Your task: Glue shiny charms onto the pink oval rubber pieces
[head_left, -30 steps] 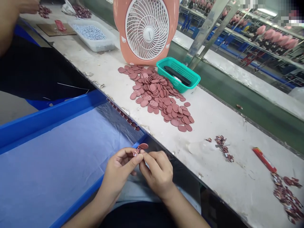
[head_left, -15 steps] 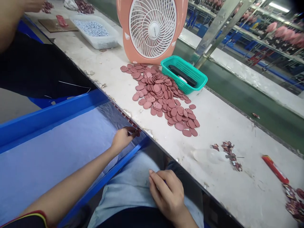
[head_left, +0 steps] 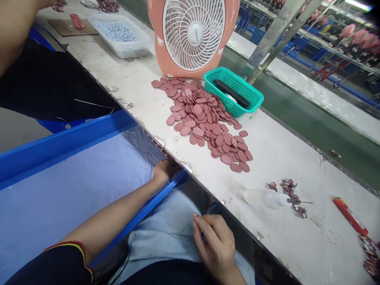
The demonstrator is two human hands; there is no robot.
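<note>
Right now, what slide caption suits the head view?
Left hand partly hidden under the table, right hand over the lap, reddish discs piled before a fan.

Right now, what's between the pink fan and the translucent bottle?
Head view: the spread of reddish oval discs near the fan, then tabletop up to the bottle.

Bright tabletop (head_left: 279, 154), left hand (head_left: 163, 169) partly shadowed

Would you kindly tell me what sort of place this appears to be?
Probably a factory assembly floor: many matching reddish-brown oval pieces lie heaped on a long worktable, a white tub holds lots of small pale parts, and rows of similar pink items line the background.
</note>
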